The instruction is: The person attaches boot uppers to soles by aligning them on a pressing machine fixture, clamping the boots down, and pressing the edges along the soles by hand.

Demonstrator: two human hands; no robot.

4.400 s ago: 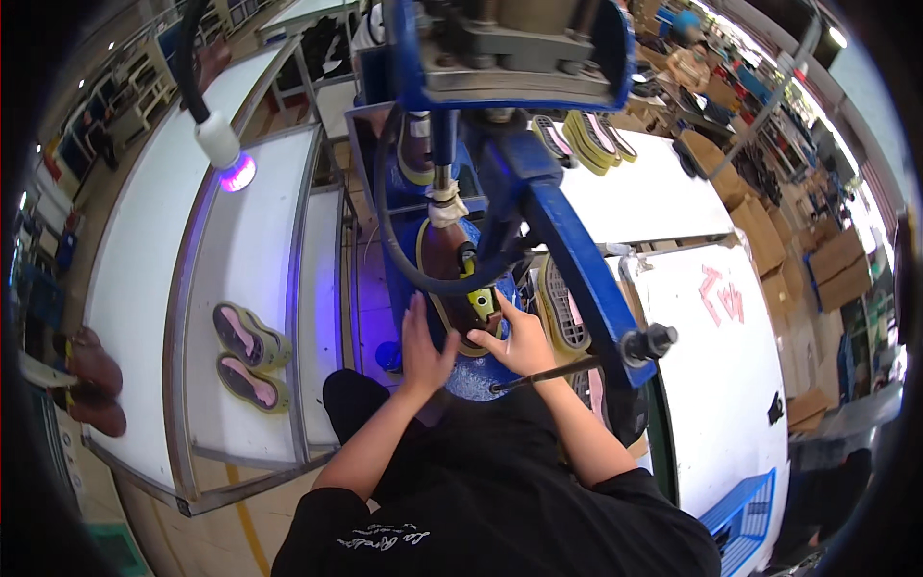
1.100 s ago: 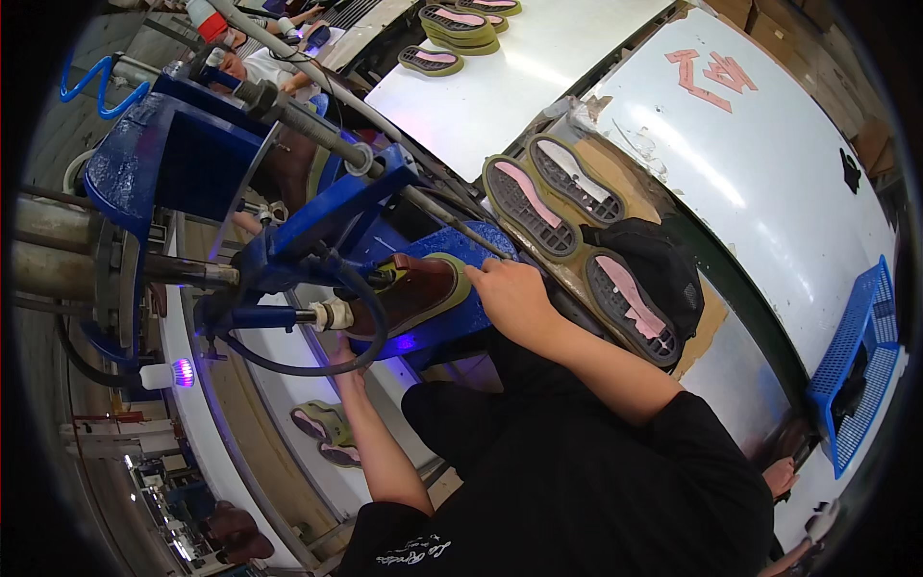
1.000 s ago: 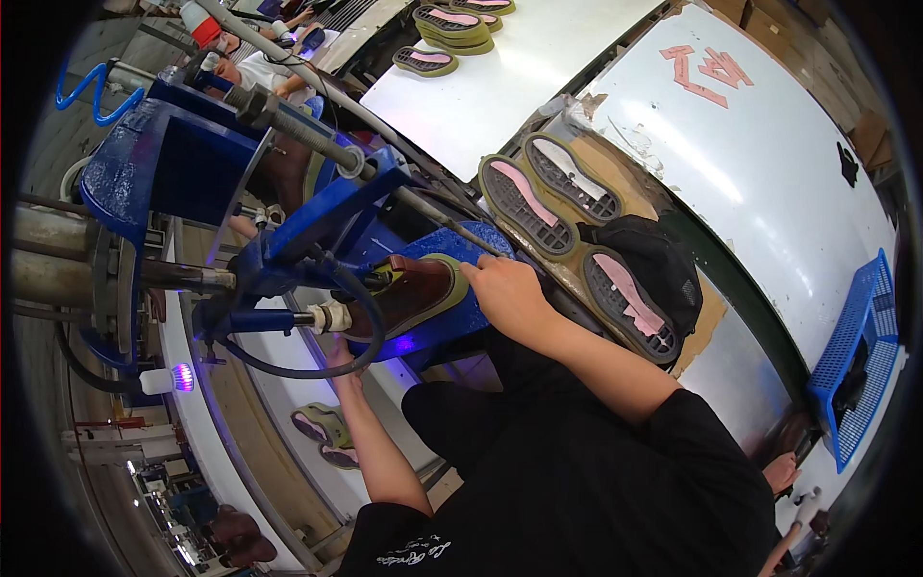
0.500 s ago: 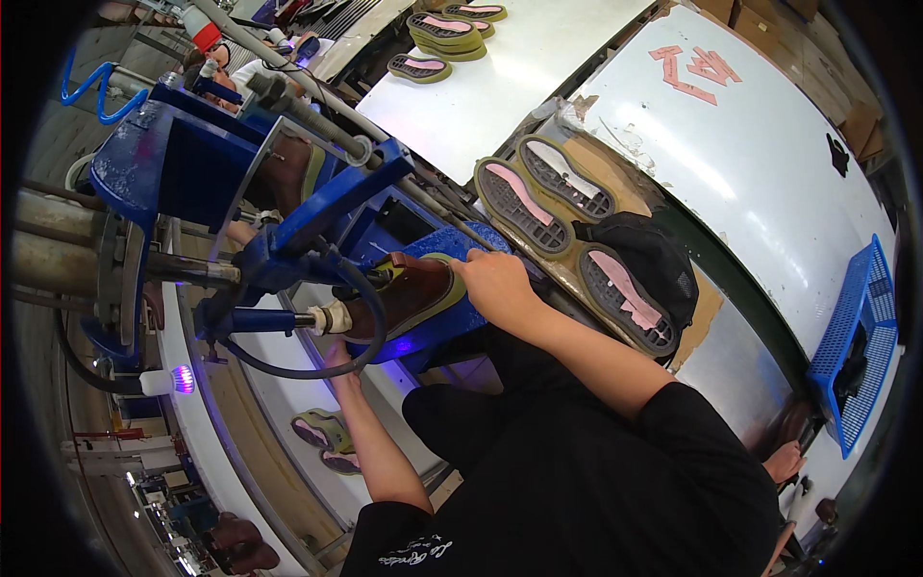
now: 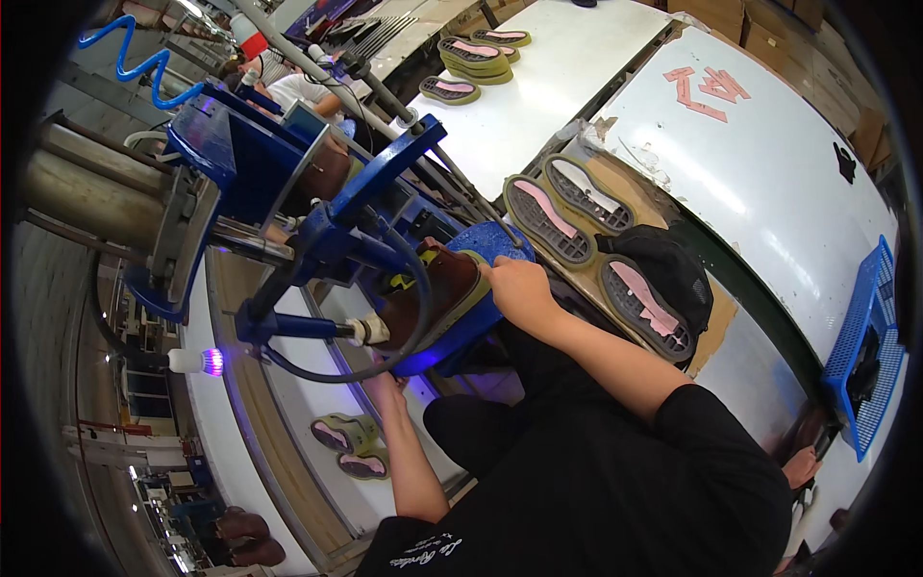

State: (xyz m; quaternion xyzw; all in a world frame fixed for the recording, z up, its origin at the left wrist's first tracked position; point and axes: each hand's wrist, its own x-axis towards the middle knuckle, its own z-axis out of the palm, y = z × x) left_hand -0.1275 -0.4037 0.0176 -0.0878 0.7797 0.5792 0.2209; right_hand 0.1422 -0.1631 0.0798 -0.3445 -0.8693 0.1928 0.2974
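A: What is changing around the shoe [image 5: 433, 293]?

B: Not much over the last second. The view is tilting a little, but the right hand [image 5: 519, 288] is still resting on the shoe's sole edge, fingers curled against it, pressing rather than clamping. The shoe is still sitting on the blue pad [image 5: 476, 317] of the press [image 5: 317, 221], so I judge the seating is settling, not finished.

A: And the left hand [image 5: 385, 385]?

B: It is reaching up under the pad. I cannot tell whether its fingers are together or apart; the pad and a black hose [image 5: 404, 337] are hiding them.

A: What is lying nearby?

B: Soles [image 5: 577, 207] are lying on cardboard to the right, beside a black cap [image 5: 673, 274]. The press arm is crowding the shoe from above.
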